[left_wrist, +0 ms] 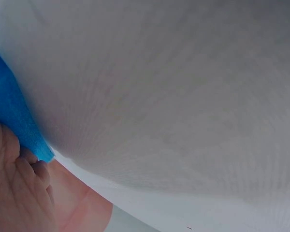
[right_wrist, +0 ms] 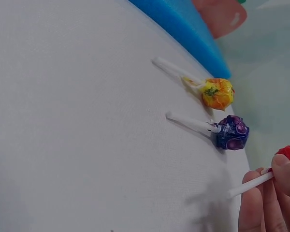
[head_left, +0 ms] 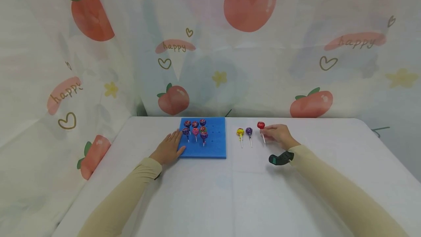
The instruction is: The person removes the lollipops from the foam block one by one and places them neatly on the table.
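Observation:
My right hand [head_left: 278, 134] pinches a red-wrapped lollipop [head_left: 261, 125] just below its head, the white stick [right_wrist: 251, 186] pointing out past the fingers. Beside it on the table lie a purple lollipop [head_left: 249, 131] and a yellow lollipop [head_left: 240, 132], sticks toward me. My left hand [head_left: 168, 148] rests at the left edge of a blue foam board [head_left: 215, 149], thumb on its near corner. Several wrapped lollipops [head_left: 195, 131] stand upright in the left part of the board. Small holes show in the board's right part.
A white cloth covers the table [head_left: 210, 200]. Behind it hangs a curtain [head_left: 204, 72] printed with peaches, hearts and stars, and another stretch of it runs along the left side. A black strap [head_left: 281, 158] sits at my right wrist.

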`<state>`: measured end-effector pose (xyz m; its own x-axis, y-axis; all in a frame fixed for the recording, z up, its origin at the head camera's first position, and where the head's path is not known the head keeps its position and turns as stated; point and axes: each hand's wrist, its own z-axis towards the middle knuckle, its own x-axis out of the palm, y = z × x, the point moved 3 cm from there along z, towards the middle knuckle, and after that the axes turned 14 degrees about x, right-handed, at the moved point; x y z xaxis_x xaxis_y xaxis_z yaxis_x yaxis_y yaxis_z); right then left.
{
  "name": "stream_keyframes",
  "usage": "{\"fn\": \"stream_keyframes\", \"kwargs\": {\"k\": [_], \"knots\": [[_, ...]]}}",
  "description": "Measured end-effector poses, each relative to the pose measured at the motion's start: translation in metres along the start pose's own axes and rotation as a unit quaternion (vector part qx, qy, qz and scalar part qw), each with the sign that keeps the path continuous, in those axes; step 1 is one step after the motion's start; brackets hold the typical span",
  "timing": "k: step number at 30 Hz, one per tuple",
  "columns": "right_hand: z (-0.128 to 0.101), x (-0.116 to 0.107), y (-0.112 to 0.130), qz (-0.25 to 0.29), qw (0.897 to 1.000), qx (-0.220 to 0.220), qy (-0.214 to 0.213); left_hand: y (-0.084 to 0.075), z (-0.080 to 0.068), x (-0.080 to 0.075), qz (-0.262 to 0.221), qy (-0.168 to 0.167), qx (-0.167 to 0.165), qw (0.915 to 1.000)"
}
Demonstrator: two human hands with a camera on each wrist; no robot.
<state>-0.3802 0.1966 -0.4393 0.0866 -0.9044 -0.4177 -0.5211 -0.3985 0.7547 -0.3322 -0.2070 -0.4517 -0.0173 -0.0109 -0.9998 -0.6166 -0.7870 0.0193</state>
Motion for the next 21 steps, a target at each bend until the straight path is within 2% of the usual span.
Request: {"fn": "stream_keyframes", "kwargs": {"k": [13, 16, 21], "knots": [[0.016, 0.009, -0.006, 0.020, 0.999, 0.044, -0.003, 0.002, 0.001, 0.003, -0.006, 0.005, -0.003, 1.0000], [0.018, 0.010, -0.007, 0.009, 0.999, 0.050, -0.011, 0.003, 0.001, 0.004, -0.004, 0.005, -0.002, 1.0000], [0.019, 0.012, -0.005, -0.039, 0.997, 0.049, -0.033, 0.004, 0.002, 0.005, -0.002, 0.013, -0.004, 0.9999]]}}
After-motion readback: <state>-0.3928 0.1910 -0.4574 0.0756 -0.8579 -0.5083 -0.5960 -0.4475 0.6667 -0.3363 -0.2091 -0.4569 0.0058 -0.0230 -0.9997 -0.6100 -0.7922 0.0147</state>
